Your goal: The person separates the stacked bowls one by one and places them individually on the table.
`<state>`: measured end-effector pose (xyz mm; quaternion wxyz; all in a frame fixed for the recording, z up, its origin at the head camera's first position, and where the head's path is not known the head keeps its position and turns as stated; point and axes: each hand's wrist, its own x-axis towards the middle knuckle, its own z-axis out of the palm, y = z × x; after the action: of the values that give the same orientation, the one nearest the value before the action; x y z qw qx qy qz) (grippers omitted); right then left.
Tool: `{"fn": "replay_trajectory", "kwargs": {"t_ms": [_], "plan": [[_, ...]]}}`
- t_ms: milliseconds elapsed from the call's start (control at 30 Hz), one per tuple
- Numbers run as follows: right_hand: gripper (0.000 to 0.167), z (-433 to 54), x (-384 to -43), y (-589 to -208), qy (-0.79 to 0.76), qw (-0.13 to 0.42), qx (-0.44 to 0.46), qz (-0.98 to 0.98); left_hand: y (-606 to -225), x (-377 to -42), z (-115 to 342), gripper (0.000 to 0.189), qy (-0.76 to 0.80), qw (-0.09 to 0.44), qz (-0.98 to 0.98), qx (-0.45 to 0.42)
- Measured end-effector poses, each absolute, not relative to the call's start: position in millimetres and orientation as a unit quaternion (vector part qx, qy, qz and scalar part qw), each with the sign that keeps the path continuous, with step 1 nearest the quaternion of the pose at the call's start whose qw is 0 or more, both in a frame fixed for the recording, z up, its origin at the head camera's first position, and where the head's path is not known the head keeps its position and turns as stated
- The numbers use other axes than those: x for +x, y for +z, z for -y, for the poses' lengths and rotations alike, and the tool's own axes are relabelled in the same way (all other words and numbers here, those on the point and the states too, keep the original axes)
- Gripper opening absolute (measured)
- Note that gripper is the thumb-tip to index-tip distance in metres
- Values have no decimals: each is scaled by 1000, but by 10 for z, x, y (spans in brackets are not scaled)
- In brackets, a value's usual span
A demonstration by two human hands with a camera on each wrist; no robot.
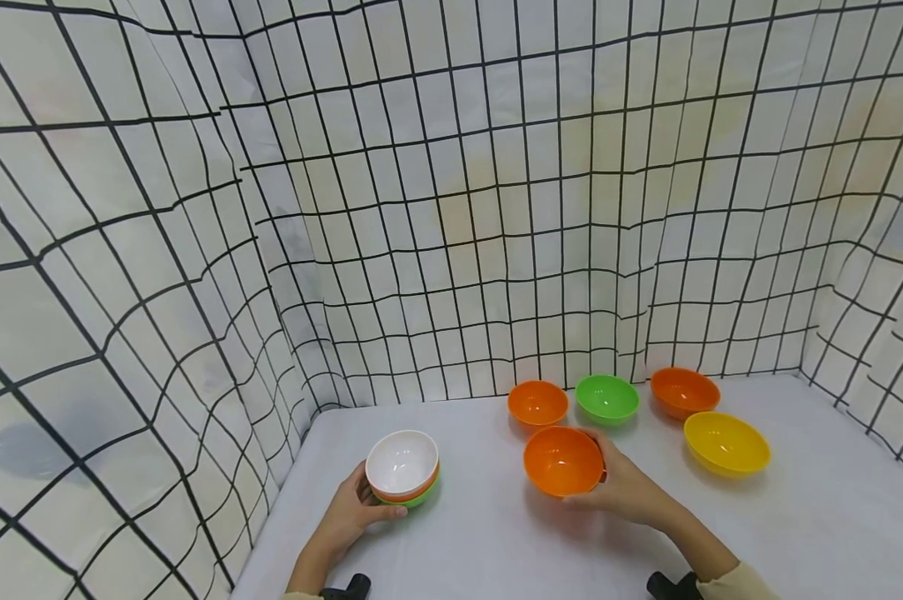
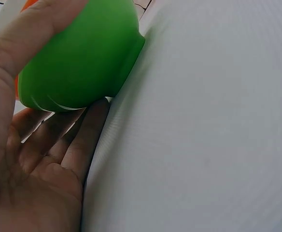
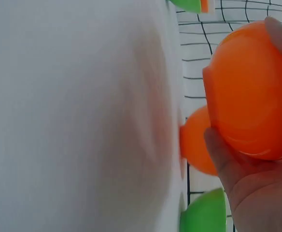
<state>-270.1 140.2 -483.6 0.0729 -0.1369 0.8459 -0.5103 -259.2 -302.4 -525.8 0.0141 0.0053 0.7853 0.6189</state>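
Observation:
A small stack of bowls stands at the left of the table: a white bowl [image 1: 402, 463] on top, an orange rim under it, and a green bowl [image 2: 83, 58] at the bottom. My left hand [image 1: 356, 508] grips the stack from its left side, thumb along the near side and fingers behind. My right hand [image 1: 622, 487] holds an orange bowl [image 1: 563, 461] by its right side, thumb and fingers around it. In the right wrist view this orange bowl [image 3: 252, 92] is raised above the cloth, its base facing the table.
Behind the held bowl sit another orange bowl [image 1: 537, 404] and a green bowl [image 1: 607, 399]. Farther right are a red-orange bowl [image 1: 685, 392] and a yellow bowl [image 1: 726, 444]. White cloth covers the table [image 1: 481, 542]; a white sheet with black grid lines [image 1: 451, 208] hangs around it.

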Motion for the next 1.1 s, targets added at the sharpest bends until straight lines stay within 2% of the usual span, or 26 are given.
{"fn": "replay_trajectory", "kwargs": {"t_ms": [233, 500, 1100], "plan": [[112, -1629, -2757, -4847, -491, 70, -121, -860, -5245, -2605, 3026, 105, 624, 25, -781, 1], [118, -1840, -2816, -4887, -470, 93, -116, -870, -5244, -2601, 3032, 104, 625, 27, -780, 2], [113, -2170, -2898, -4938, -415, 107, -100, -898, -5260, -2600, 3038, 103, 637, 29, -770, 6]]}}
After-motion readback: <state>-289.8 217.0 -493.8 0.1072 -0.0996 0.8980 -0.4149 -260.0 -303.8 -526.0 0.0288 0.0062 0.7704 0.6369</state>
